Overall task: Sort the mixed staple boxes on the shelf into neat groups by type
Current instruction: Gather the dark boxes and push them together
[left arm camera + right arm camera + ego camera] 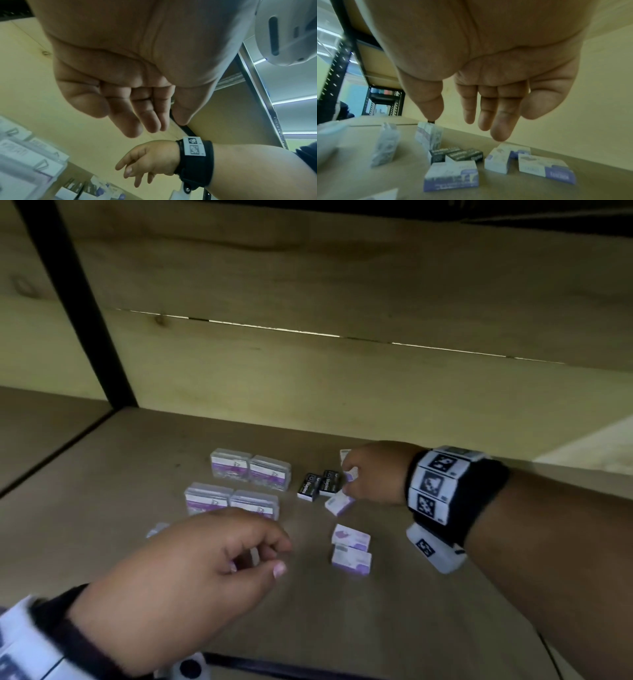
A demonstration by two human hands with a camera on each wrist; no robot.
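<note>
Four clear plastic boxes with purple labels lie in a two-by-two block on the shelf. To their right stand two black staple boxes. My right hand hovers over several white-and-purple boxes, fingers extended and holding nothing. Two more white-and-purple boxes lie side by side nearer me. My left hand hangs in front with loosely curled fingers, empty. It partly hides one more clear box.
A black upright post rises at the back left. A wooden back panel closes the shelf behind the boxes. The shelf's dark front edge runs just below my left wrist. A seam crosses the board at left.
</note>
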